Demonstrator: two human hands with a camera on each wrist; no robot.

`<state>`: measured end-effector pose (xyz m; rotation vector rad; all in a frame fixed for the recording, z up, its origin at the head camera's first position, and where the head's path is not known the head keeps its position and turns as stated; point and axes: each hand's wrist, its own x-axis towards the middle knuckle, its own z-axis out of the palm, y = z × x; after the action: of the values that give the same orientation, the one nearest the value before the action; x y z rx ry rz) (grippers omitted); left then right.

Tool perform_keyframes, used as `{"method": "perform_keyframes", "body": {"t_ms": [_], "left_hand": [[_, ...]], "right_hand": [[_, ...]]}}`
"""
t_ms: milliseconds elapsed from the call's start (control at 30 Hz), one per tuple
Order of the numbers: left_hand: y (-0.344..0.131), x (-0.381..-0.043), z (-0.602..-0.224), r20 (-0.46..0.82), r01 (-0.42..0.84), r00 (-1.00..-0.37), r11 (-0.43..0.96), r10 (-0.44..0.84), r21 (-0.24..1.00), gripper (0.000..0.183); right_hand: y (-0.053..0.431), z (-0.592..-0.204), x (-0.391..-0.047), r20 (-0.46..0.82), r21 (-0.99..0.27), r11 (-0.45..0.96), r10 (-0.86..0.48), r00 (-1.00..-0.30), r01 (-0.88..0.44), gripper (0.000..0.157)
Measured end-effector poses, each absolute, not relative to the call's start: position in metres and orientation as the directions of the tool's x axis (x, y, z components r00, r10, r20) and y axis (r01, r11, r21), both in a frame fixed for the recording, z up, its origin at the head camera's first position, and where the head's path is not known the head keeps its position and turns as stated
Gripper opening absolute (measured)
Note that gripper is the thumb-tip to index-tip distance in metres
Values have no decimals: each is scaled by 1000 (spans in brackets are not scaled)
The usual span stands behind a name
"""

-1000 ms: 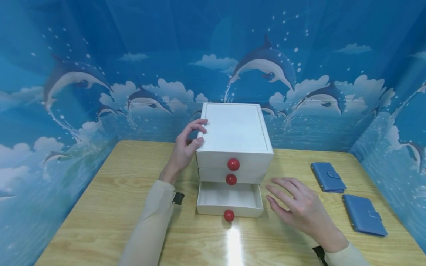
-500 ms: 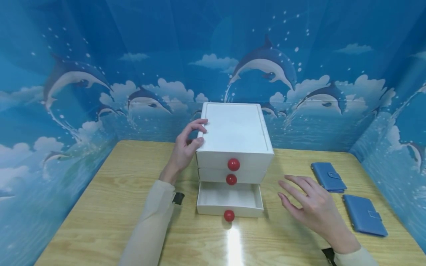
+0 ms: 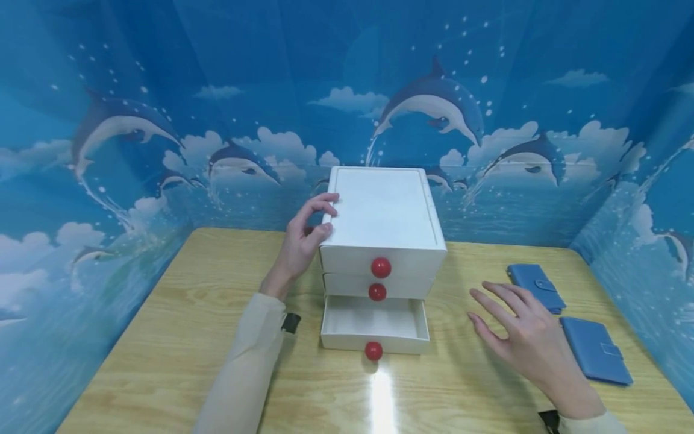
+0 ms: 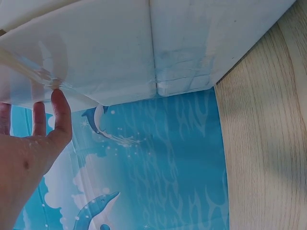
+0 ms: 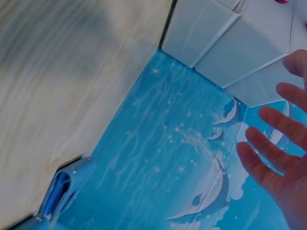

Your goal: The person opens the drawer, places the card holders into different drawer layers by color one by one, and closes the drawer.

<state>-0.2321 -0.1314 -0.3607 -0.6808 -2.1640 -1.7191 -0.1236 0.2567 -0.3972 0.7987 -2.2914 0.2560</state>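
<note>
A white cabinet [image 3: 382, 208] of small drawers with red round knobs stands on the table. Its bottom drawer [image 3: 375, 316] is pulled out and looks bare inside; the two drawers above are closed. My left hand [image 3: 300, 238] rests on the cabinet's upper left edge, fingertips and thumb touching it. In the left wrist view, the left fingers [image 4: 61, 108] meet the cabinet's white surface. My right hand [image 3: 528, 334] hovers right of the cabinet, holding nothing, its fingers spread. Beside it lie two blue snap-closed wallets, the far wallet [image 3: 537, 286] and the near wallet [image 3: 595, 349], partly behind the hand.
The wooden table [image 3: 228, 337] carries the cabinet and the wallets. A blue dolphin-print backdrop [image 3: 260, 108] encloses the table at the back and both sides. In the right wrist view, the end of a blue wallet [image 5: 64, 189] shows at the lower left.
My right hand has moved right, away from the open bottom drawer and towards the blue wallets. The left hand, cabinet and drawers have stayed as they were.
</note>
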Motion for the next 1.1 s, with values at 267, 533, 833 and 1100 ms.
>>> {"method": "perform_keyframes", "body": {"t_ms": [267, 533, 833, 1100], "left_hand": [[-131, -232, -360, 507, 534, -844, 172, 175, 828, 25], [-132, -232, -360, 502, 529, -847, 171, 176, 831, 24], [-132, -232, -361, 495, 522, -851, 173, 175, 835, 23], [-132, -232, -360, 495, 522, -851, 171, 175, 836, 24]], "right_hand": [[269, -403, -124, 683, 36, 826, -431, -590, -562, 60], [283, -406, -125, 655, 23, 861, -397, -643, -509, 72], [296, -411, -124, 638, 5, 882, -366, -678, -471, 78], [312, -416, -124, 623, -15, 902, -329, -709, -432, 58]]}}
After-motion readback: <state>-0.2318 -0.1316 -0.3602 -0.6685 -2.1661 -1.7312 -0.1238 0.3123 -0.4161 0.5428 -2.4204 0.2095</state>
